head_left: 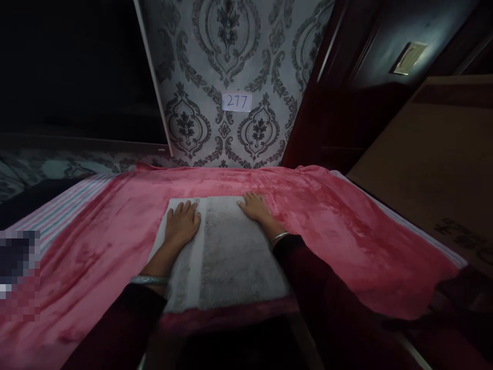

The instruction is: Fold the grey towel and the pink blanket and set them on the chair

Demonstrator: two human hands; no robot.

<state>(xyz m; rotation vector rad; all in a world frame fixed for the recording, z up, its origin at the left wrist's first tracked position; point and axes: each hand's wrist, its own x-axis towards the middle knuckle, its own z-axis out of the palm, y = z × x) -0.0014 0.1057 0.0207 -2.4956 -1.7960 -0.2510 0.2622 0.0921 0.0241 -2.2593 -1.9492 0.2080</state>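
A grey towel [242, 252] with a paler band along its left part lies spread flat in front of me, its far edge straight. My left hand [183, 223] rests on its far left part, fingers spread. At the far right corner, my right hand [254, 206] lies with its palm on the towel's edge and fingers stretched forward. Neither hand grasps anything. Under the towel is a pink plush blanket [327, 216], which also shows along the near edge.
A striped cloth [73, 198] shows beneath the blanket on both sides. At the right stands a large cardboard box [435, 169]. A dark screen [77, 72] is at the left, and patterned wallpaper [227, 61] with a paper label [237, 102] reading 277 lies ahead.
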